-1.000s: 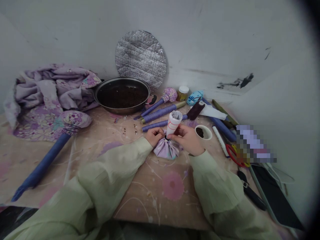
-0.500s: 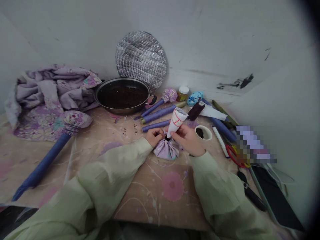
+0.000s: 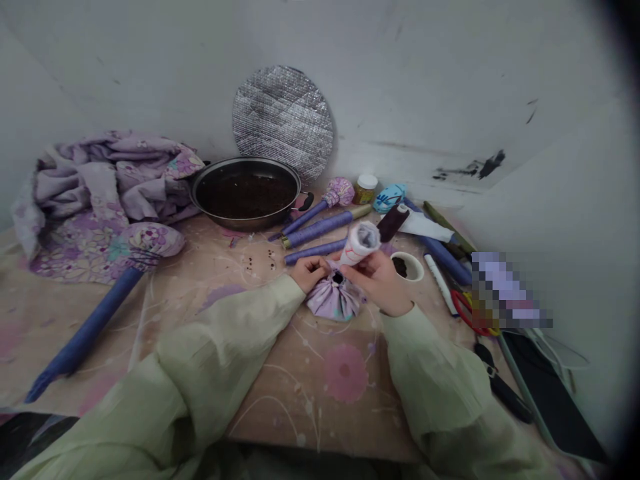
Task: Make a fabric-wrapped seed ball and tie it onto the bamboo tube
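A small purple floral cloth pouch (image 3: 333, 303) rests on the table, its gathered neck open around a dark hole. My left hand (image 3: 309, 273) pinches the left side of that neck. In my right hand (image 3: 383, 280) is a white paper cone (image 3: 361, 244) with red lines on it. The cone leans away from me, its wide mouth facing up and toward me. Its narrow end is close above the pouch's neck, partly hidden by my fingers. Just right of my right hand stands a white cup (image 3: 415, 267) with dark crumbly stuff inside.
Behind are a black pan (image 3: 245, 223) with dark loose material, a round silver mat (image 3: 283, 120) and a lidded jar (image 3: 366, 190). Several purple-wrapped sticks (image 3: 320, 230) and a dark thread spool (image 3: 393, 223) lie near. Red-handled scissors (image 3: 470, 313) and a phone (image 3: 550, 393) are right; bunched cloth (image 3: 95, 193) is left.
The paper cone has tipped away to the right, its tip lifting off the pouch's neck, so the dark hole now shows. My left hand has stayed at the neck.
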Action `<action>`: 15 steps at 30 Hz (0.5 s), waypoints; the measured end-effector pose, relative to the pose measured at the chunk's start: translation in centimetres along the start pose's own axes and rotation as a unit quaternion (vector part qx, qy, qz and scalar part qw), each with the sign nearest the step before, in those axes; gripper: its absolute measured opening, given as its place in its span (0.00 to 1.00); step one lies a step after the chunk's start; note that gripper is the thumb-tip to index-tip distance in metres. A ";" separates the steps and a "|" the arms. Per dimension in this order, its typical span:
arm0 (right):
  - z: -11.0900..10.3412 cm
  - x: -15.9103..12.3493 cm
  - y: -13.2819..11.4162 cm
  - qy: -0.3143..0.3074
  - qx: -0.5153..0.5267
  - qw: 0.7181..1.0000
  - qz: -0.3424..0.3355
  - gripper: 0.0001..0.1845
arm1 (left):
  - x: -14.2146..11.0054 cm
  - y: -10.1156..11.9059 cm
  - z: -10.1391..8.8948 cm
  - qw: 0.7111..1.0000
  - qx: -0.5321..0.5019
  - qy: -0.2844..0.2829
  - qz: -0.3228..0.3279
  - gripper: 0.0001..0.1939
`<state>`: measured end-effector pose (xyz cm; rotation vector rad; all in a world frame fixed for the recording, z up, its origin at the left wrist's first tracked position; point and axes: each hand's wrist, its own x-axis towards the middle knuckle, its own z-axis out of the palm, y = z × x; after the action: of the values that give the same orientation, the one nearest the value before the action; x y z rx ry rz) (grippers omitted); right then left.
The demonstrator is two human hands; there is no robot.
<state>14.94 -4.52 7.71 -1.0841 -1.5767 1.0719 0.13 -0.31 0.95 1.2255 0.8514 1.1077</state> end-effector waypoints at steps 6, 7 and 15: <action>-0.2 -0.8 -2.4 0.027 -0.173 0.978 -0.111 0.07 | 0.1 0.0 -0.1 1.000 -0.009 0.004 -0.005 0.11; -0.2 -0.9 -2.7 0.027 -0.189 0.975 -0.116 0.07 | 0.1 0.1 0.0 1.000 -0.011 0.011 -0.002 0.12; 0.1 -2.3 -3.0 0.016 -0.183 0.972 -0.147 0.06 | 0.7 4.3 -1.8 0.996 -0.028 0.034 0.074 0.16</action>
<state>14.78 -7.49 10.13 -1.0545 -1.8863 0.5743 -2.16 0.79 4.91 1.2263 0.7848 1.2899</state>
